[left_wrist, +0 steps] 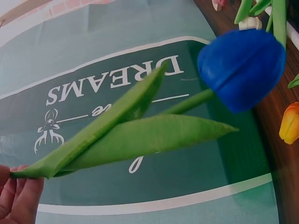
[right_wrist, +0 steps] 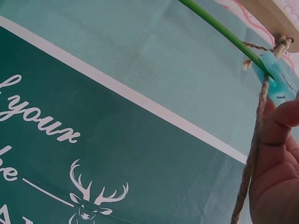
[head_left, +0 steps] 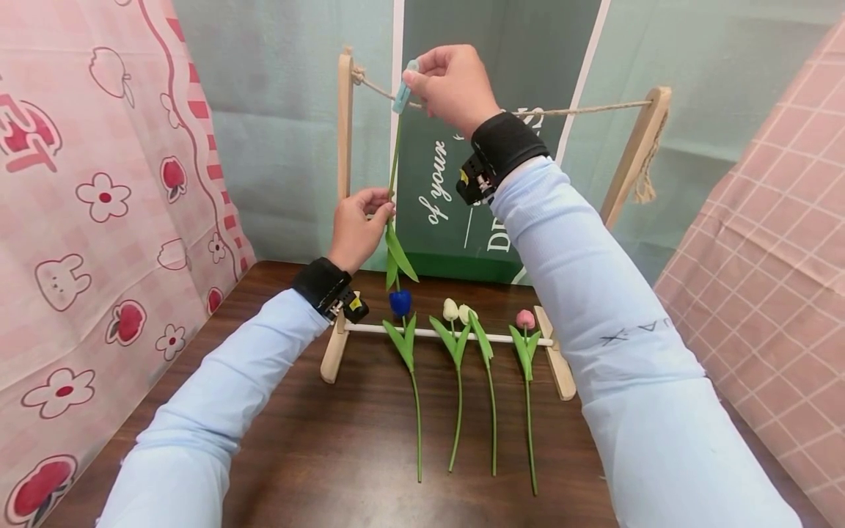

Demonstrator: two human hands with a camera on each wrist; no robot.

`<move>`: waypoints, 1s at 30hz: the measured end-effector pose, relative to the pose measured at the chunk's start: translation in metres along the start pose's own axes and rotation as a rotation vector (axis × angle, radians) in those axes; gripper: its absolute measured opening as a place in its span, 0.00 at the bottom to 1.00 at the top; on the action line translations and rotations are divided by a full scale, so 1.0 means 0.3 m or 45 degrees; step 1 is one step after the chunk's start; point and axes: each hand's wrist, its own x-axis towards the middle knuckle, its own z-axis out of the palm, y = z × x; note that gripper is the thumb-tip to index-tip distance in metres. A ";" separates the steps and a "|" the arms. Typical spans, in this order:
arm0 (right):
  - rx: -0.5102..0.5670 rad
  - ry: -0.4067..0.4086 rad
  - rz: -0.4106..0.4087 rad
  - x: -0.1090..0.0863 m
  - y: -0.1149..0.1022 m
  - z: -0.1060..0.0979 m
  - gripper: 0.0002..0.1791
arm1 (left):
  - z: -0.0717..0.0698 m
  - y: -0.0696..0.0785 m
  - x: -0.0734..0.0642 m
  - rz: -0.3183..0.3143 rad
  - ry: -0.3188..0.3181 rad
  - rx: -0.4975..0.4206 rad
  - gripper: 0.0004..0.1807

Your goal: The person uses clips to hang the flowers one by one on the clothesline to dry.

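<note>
A blue artificial tulip hangs head down in front of the backdrop. My left hand pinches its stem just above the leaves; the left wrist view shows the bloom and two green leaves up close. Higher up, my right hand pinches a light blue clothespin at the rope. The stem's end meets the clothespin's jaws beside the rope in the right wrist view. Whether the jaws bite both stem and rope I cannot tell.
Wooden posts hold the rope, with a white bar low between them. Across the bar lie two white tulips, a pink tulip and another stem. An orange-yellow tulip head shows in the left wrist view.
</note>
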 end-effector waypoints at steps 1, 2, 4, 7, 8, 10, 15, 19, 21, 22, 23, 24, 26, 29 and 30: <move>-0.007 -0.007 0.001 0.000 0.000 0.000 0.07 | 0.001 -0.001 -0.001 -0.003 0.000 0.009 0.11; -0.012 -0.013 0.005 -0.001 0.001 0.000 0.07 | 0.001 -0.002 -0.002 -0.008 0.000 0.016 0.11; -0.024 -0.025 0.009 -0.003 0.002 0.001 0.09 | 0.002 -0.004 -0.005 -0.016 0.000 0.026 0.11; -0.032 -0.033 0.016 -0.007 0.003 0.002 0.11 | 0.000 -0.003 -0.011 -0.024 -0.001 0.032 0.11; -0.032 -0.035 0.018 -0.008 0.003 0.003 0.12 | -0.001 -0.002 -0.012 -0.025 0.000 0.034 0.12; -0.041 -0.036 0.019 -0.010 0.001 0.003 0.14 | -0.004 -0.002 -0.014 -0.028 -0.002 0.043 0.12; -0.092 -0.023 0.025 -0.014 -0.006 -0.002 0.19 | -0.015 -0.001 -0.015 0.002 0.006 0.080 0.14; -0.095 0.008 0.030 -0.012 -0.008 -0.010 0.21 | -0.023 -0.003 -0.013 0.013 0.008 0.075 0.15; -0.090 0.020 0.031 -0.011 -0.008 -0.015 0.21 | -0.027 -0.004 -0.014 0.011 0.007 0.073 0.15; -0.086 0.025 0.033 -0.010 -0.009 -0.018 0.21 | -0.029 -0.004 -0.014 0.012 0.010 0.067 0.15; -0.082 0.029 0.037 -0.009 -0.009 -0.020 0.22 | -0.032 -0.005 -0.015 0.014 0.013 0.064 0.15; -0.076 0.032 0.039 -0.009 -0.009 -0.023 0.22 | -0.034 -0.005 -0.015 0.017 0.017 0.065 0.15; -0.070 0.037 0.040 -0.011 -0.009 -0.029 0.21 | -0.040 -0.003 -0.015 0.019 0.018 0.067 0.15; -0.044 0.046 0.038 -0.017 -0.011 -0.041 0.20 | -0.050 0.000 -0.012 0.027 0.018 0.074 0.15; -0.045 0.049 0.031 -0.021 -0.012 -0.045 0.20 | -0.052 0.002 -0.011 0.030 0.017 0.072 0.15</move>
